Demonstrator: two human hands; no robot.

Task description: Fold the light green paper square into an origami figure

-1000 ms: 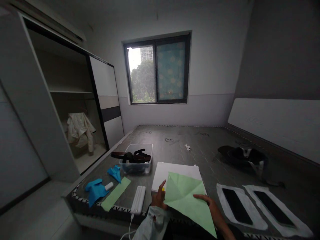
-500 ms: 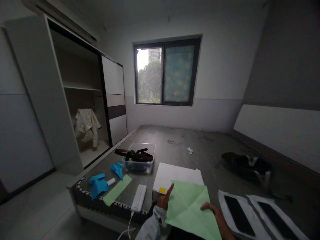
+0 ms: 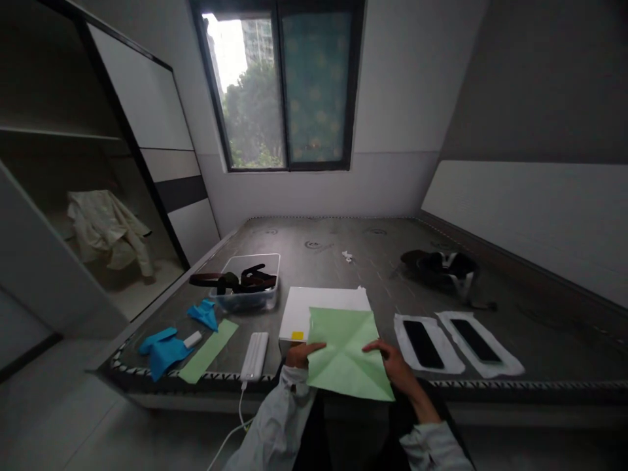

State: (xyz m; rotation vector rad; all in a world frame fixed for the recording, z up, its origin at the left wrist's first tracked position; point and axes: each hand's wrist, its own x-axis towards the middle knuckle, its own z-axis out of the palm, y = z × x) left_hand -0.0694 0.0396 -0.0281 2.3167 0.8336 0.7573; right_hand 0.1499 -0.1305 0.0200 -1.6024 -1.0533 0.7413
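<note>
A square sheet of green paper (image 3: pixel 343 360) with diagonal creases is spread out between my hands. My left hand (image 3: pixel 301 355) pinches its left edge, the thumb lying on top. On the opposite edge my right hand (image 3: pixel 395 366) grips the paper, a finger or thumb over its face. Behind and partly under the sheet is a white box (image 3: pixel 324 297) with a yellow label (image 3: pixel 297 335). A green paper strip (image 3: pixel 209 353) lies to the left, beside blue folded paper pieces (image 3: pixel 167 353).
A white power bank (image 3: pixel 255 356) with a cable lies left of the box. Behind it stands a clear plastic bin (image 3: pixel 245 301) holding dark straps. Two dark phone-like slabs (image 3: pixel 422 343) rest on white sheets at right. A dark cap-like item (image 3: pixel 439 267) lies farther back on the mattress (image 3: pixel 314 261).
My view has tilted down and come nearer to the bed. The green paper lies flatter and lower before me, still held by both hands at its side edges.
</note>
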